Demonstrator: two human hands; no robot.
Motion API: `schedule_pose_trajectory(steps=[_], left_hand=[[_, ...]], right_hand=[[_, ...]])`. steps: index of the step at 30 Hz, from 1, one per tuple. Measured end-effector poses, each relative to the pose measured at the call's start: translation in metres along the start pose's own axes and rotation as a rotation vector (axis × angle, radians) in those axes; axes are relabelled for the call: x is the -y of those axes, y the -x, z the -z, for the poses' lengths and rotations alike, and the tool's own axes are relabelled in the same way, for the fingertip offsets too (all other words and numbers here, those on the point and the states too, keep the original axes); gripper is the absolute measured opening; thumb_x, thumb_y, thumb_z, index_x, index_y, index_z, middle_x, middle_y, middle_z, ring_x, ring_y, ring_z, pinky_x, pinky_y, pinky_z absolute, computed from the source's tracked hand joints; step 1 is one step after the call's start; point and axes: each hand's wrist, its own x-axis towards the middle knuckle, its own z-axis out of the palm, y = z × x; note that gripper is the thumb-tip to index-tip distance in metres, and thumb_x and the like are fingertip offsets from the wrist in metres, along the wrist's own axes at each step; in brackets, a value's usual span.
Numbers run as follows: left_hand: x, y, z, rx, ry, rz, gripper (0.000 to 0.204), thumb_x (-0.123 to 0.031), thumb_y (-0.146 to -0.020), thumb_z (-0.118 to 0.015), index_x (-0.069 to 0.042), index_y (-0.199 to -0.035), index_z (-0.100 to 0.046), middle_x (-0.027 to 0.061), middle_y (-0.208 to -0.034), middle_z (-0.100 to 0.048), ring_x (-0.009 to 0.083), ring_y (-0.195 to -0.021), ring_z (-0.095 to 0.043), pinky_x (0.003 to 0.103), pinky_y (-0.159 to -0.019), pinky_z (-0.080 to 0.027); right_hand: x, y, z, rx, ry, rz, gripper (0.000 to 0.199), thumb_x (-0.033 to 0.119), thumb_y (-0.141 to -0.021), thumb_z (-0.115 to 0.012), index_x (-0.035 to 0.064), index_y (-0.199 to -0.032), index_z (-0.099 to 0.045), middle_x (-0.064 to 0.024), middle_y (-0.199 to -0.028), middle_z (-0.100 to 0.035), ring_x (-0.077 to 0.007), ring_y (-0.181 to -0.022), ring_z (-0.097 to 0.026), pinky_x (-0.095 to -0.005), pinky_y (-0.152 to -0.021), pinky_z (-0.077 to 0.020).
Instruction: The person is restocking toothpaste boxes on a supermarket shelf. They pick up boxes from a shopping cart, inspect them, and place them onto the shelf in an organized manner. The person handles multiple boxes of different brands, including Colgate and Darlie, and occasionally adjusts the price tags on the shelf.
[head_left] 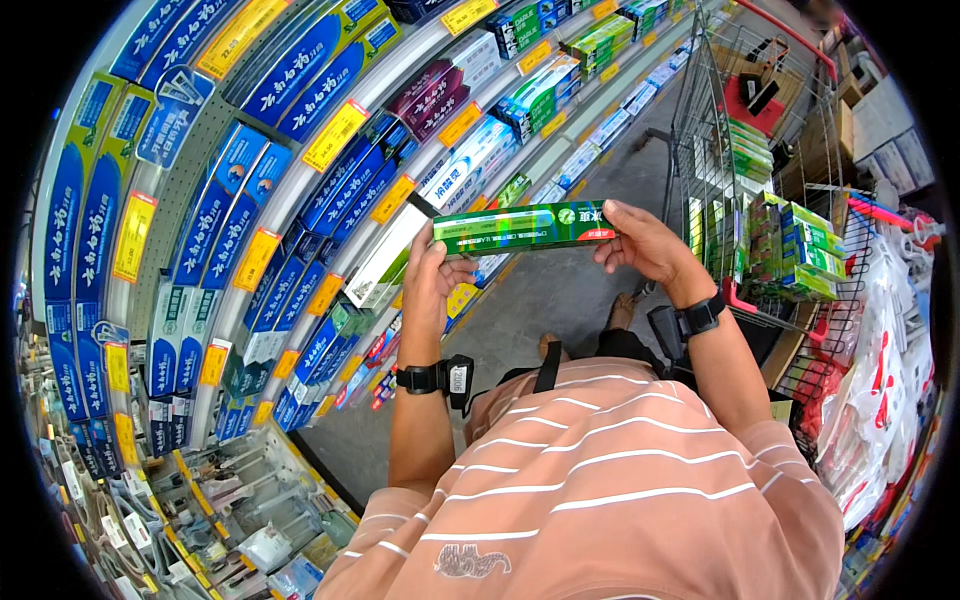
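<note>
Shop aisle, grey floor (560, 300) underfoot, shelves (300, 190) of boxed toothpaste curving along the left side. Held level at chest height above the floor, between shelves and trolley: a long green toothpaste box (525, 227), gripped at both ends. Left hand (432, 275) closed round the left end, fingers wrapped over the near face, thumb behind. Right hand (640, 240) pinching the right end, where a red patch marks the box, fingers on top and thumb beneath. Black wrist straps on both forearms, each carrying a small device. Striped salmon shirt (600, 490) filling the lower edge.

To the right, touching nothing held, a wire shopping trolley (745, 130) loaded with more green boxes (800, 245) stacked against its near wall. Below left, a lower shelf of toothbrush packs (240, 510). Yellow price tags (335, 135) along the shelf edges.

Judged best handled by keeping the grip at the very ends, so the printed face stays uncovered and readable, by holding the box flat rather than twisted, and by avoiding a squeeze on the thin card that could dent it.
</note>
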Motion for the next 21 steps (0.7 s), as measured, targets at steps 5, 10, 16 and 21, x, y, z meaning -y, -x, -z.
schedule_pose_trajectory(steps=[5,10,16,21], left_hand=[[0.0,0.002,-0.001,0.033,-0.047,-0.038,0.055,-0.025,-0.099,-0.046,-0.005,-0.148,-0.03,0.0141,-0.121,-0.058,0.02,-0.098,-0.063,0.032,-0.081,-0.053],[-0.001,0.006,-0.006,0.008,-0.011,-0.07,0.052,-0.028,-0.103,-0.044,-0.007,-0.148,-0.031,0.0126,-0.121,-0.053,0.0193,-0.101,-0.062,0.032,-0.082,-0.055],[0.006,0.006,-0.005,-0.036,-0.056,-0.088,0.052,-0.036,-0.103,-0.047,-0.008,-0.145,-0.035,0.0128,-0.123,-0.052,0.019,-0.101,-0.062,0.032,-0.081,-0.055],[0.008,0.008,-0.005,-0.054,-0.076,-0.091,0.05,-0.033,-0.102,-0.048,-0.008,-0.144,-0.036,0.0141,-0.125,-0.051,0.0198,-0.102,-0.062,0.032,-0.081,-0.056]], right_hand=[[0.0,0.0,-0.007,0.027,-0.15,0.024,0.052,0.042,-0.099,-0.054,0.0049,-0.136,-0.046,-0.0126,-0.114,-0.063,-0.021,-0.093,-0.068,-0.0333,-0.074,-0.0591],[-0.001,0.001,-0.014,0.014,-0.154,0.079,0.047,0.029,-0.099,-0.056,0.0049,-0.137,-0.044,-0.0128,-0.12,-0.06,-0.0215,-0.1,-0.066,-0.0351,-0.08,-0.0582],[-0.003,0.003,-0.014,0.02,-0.142,0.086,0.047,0.022,-0.097,-0.058,0.0049,-0.138,-0.044,-0.0128,-0.123,-0.059,-0.0216,-0.103,-0.064,-0.0365,-0.084,-0.057],[-0.003,0.007,-0.016,0.02,-0.135,0.112,0.046,0.02,-0.097,-0.056,0.0044,-0.139,-0.044,-0.0136,-0.123,-0.059,-0.0228,-0.105,-0.062,-0.038,-0.088,-0.055]])
